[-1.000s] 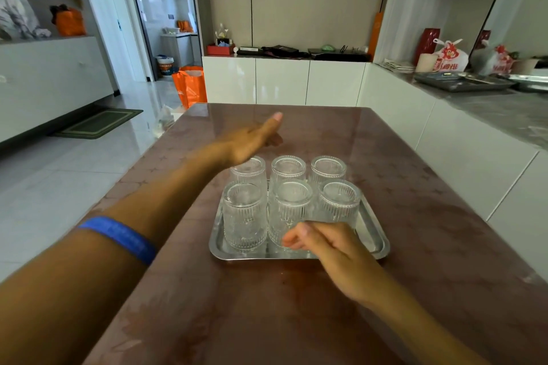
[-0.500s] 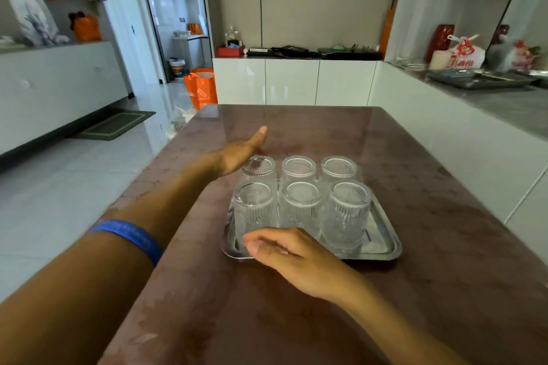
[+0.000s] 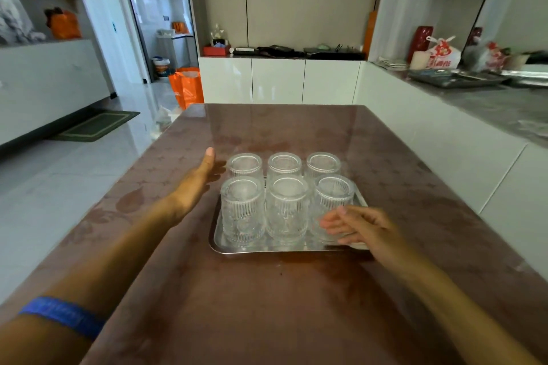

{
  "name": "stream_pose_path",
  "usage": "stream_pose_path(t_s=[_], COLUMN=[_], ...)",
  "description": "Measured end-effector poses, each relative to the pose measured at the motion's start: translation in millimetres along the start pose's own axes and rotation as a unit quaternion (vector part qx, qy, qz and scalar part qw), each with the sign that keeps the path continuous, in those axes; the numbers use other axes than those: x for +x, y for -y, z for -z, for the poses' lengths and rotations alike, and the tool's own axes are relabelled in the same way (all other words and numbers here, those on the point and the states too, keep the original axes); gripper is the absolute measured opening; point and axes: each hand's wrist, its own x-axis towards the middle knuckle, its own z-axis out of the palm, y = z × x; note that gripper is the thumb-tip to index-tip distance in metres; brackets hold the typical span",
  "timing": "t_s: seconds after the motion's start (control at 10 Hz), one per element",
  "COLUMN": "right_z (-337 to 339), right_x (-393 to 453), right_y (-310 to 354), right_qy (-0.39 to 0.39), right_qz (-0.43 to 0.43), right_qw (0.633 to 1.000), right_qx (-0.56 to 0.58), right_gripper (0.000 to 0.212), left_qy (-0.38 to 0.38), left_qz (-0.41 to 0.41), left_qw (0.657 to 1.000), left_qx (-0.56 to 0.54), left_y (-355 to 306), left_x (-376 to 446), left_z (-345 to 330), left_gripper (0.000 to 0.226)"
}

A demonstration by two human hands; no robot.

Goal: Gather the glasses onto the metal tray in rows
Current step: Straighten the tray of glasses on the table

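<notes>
Several ribbed clear glasses stand upside down in two rows of three on the metal tray [image 3: 218,241] on the brown table. The front row runs from the front left glass [image 3: 242,210] through the front middle glass [image 3: 286,210] to the front right glass [image 3: 333,201]. My left hand [image 3: 197,184] lies flat and open just left of the tray, beside the back left glass [image 3: 245,164], not touching it. My right hand [image 3: 361,227] hovers at the tray's front right corner, fingers apart, close against the front right glass without gripping it.
The brown table [image 3: 296,305] extends well beyond the tray on all sides. A white counter [image 3: 444,133] runs along the right with a flat tray [image 3: 456,78] and bags on top. An orange bag [image 3: 186,86] stands on the floor beyond the table's far left corner.
My right hand moved from the tray's front left edge across to its front right corner. My left hand stayed beside the back left glass. The camera view shifted slightly.
</notes>
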Motion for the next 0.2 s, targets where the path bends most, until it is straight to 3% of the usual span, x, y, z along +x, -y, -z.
stream_pose_path(t_s=[0.1,0.2], right_z=[-0.7,11.0], right_x=[0.6,-19.7], right_y=[-0.7,30.4], right_qy=[0.02,-0.001], right_qz=[-0.023,0.062], right_qw=[0.998,0.998], right_qx=[-0.059,-0.012], right_gripper=[0.026,0.021], left_qy=[-0.004,-0.124], left_qz=[0.02,-0.094], left_qw=[1.0,0.987], left_qx=[-0.007,-0.041], left_y=[3.4,-10.7], left_x=[-22.8,-52.1], left_z=[-5.7,-1.1], left_gripper=[0.068,0.031])
